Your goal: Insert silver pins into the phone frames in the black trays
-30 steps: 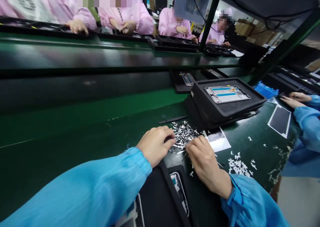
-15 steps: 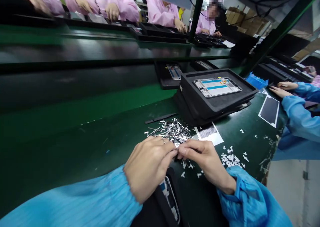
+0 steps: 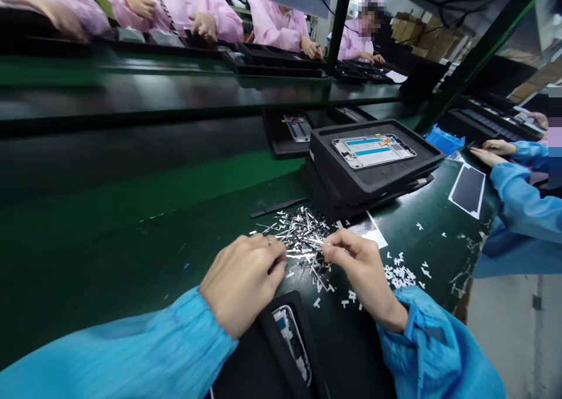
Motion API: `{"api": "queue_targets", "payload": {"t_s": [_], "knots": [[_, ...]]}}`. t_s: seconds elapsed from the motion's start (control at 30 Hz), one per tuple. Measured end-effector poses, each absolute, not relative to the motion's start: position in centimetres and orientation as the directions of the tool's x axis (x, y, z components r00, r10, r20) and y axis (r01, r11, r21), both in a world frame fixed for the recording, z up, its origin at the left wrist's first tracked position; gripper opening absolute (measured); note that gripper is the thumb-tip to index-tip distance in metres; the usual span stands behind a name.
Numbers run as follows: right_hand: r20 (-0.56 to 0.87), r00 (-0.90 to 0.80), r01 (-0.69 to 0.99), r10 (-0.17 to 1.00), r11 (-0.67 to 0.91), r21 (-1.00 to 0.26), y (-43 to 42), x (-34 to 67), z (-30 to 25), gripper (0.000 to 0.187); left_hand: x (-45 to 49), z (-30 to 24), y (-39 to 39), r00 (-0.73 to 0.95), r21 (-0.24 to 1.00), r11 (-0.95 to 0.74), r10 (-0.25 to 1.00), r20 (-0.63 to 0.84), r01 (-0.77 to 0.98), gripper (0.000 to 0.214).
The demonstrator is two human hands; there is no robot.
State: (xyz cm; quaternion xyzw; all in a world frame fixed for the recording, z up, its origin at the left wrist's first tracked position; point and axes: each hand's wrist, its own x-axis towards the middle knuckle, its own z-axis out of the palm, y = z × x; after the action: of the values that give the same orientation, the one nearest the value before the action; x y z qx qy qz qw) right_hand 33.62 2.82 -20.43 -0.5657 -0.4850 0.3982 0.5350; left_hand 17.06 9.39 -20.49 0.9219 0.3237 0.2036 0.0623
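Observation:
A loose pile of thin silver, white and black strips [image 3: 302, 229] lies on the green table between my hands. My left hand [image 3: 246, 279] is at the pile's left edge, its fingers curled and thumb drawn in; what they hold, if anything, is hidden. On the pile's right side, my right hand [image 3: 362, 270] pinches thumb and forefinger together at strip level. Whatever is in that pinch is too small to name. Below my left wrist, a black foam tray [image 3: 302, 317] holds a phone frame [image 3: 292, 343], partly covered by another black piece and my sleeve.
Stacked black foam trays [image 3: 373, 182] stand beyond the pile, a phone frame [image 3: 373, 151] in the top one. Black tweezers [image 3: 278, 207] lie left of them. Small white T-shaped pieces [image 3: 399, 273] are scattered right. A co-worker's blue sleeve [image 3: 520, 194] is at the right edge.
My hands, whose fingertips met over the pile, have moved apart. The left went left and the right slightly right, leaving more of the strips visible. The whole view shifted slightly.

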Motion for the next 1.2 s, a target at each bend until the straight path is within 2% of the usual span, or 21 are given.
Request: {"api": "queue_targets", "payload": {"t_s": [0.1,0.27,0.37,0.47,0.57,0.7,0.87,1.03,1.2], "knots": [[0.012,0.215,0.01,0.977,0.01,-1.0,2.9,33.6,-20.4,0.014,17.1,-19.3,8.9,0.685,0.123,-0.816,0.547,0.481,0.565,0.019],[-0.087,0.132,-0.219,0.987,-0.057,-0.974,2.3,32.9,-19.4,0.015,18.1,-17.5,6.4,0.704,-0.098,-0.88,0.299,0.645,0.464,0.022],[-0.12,0.07,-0.312,0.99,-0.093,-0.945,1.7,32.4,-18.7,0.015,18.3,-17.8,5.3,0.666,-0.115,-0.9,0.221,0.713,0.421,0.028],[-0.125,-0.003,-0.356,0.992,-0.118,-0.927,1.2,32.1,-18.2,0.017,18.0,-17.9,4.9,0.669,-0.104,-0.911,0.211,0.713,0.399,0.03],[-0.084,-0.001,-0.343,0.996,-0.079,-0.936,0.6,31.9,-18.1,0.014,17.5,-17.0,4.8,0.682,0.013,-0.905,0.33,0.653,0.426,0.031],[0.016,0.015,-0.281,1.0,0.02,-0.96,-0.3,31.7,-18.1,0.006,16.9,-15.3,4.7,0.674,0.35,-0.866,0.499,0.544,0.358,0.032],[-0.017,-0.047,-0.377,0.999,-0.033,-0.926,-1.0,31.4,-17.7,0.006,16.4,-15.0,4.4,0.69,0.606,-0.716,0.632,0.354,0.345,0.03],[-0.099,-0.135,-0.442,0.986,-0.15,-0.884,-1.4,31.4,-17.4,0.007,15.8,-14.8,3.7,0.635,0.687,-0.631,0.705,0.316,0.359,0.018],[-0.116,-0.162,-0.426,0.98,-0.176,-0.888,-1.8,30.8,-17.4,0.013,15.5,-14.7,3.0,0.647,0.709,-0.635,0.685,0.333,0.308,0.024]]}}
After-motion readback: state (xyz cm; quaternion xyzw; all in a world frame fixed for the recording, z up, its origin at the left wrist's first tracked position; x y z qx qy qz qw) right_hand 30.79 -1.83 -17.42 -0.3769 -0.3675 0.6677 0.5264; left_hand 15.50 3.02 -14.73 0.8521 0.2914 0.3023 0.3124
